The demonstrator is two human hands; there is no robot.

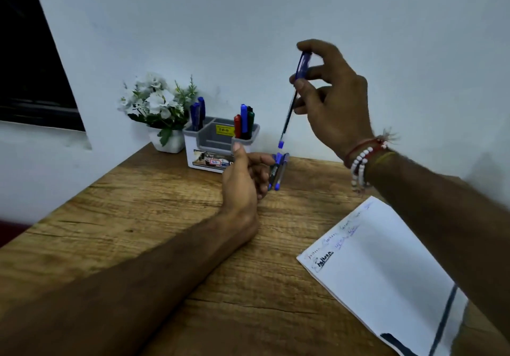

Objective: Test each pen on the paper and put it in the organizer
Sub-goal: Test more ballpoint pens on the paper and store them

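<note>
A home study corner: a wood-grain desk [138, 217] against a plain white wall [248, 10], a grey-and-white plastic pen organizer [220, 145], a small white-flowered pot plant [158, 107]

Rough-grained matt wooden table [154, 217], smooth white paper [386, 267], glossy plastic organizer [193, 148], plastic pens [278, 172]

We note a wood-grain table [138, 231]. At its far edge the organizer [191, 147] stands upright. Just beside it, toward the far left corner, stands a white pot [169, 142] of flowers. Near the right edge lies the paper [386, 267], flat and askew, with handwriting along its far side and dark strokes at its near end.
</note>
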